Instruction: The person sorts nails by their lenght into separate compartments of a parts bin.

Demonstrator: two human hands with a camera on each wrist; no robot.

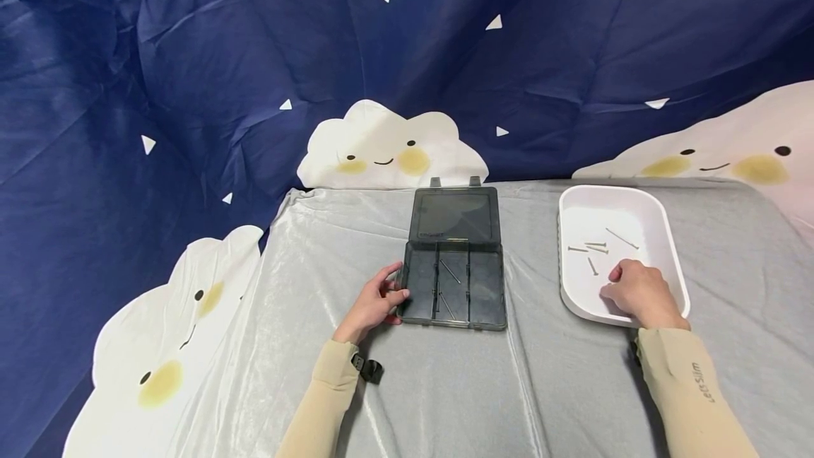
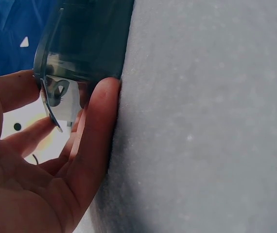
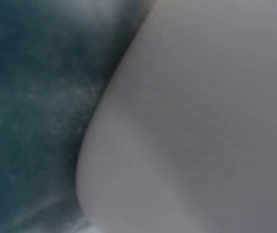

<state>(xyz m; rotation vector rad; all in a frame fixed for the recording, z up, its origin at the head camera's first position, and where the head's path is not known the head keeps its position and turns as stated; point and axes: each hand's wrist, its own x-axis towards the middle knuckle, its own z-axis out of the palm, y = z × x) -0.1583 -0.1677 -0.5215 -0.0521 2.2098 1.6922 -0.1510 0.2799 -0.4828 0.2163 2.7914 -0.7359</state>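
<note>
My left hand holds the left edge of a dark see-through compartment box, its lid lying open toward the back. In the left wrist view, fingers and thumb of the left hand meet the box's rim and side. Two thin screws or nails lie in the middle compartment. My right hand reaches down into a white tray, fingertips bent close to its floor. Several brass-coloured screws or nails lie beyond that hand. Whether its fingertips pinch one is hidden.
Grey cloth with folds covers the table. A dark blue curtain with white clouds hangs behind and at the left. The right wrist view shows mostly a blurred pale curved surface, likely the tray's outside.
</note>
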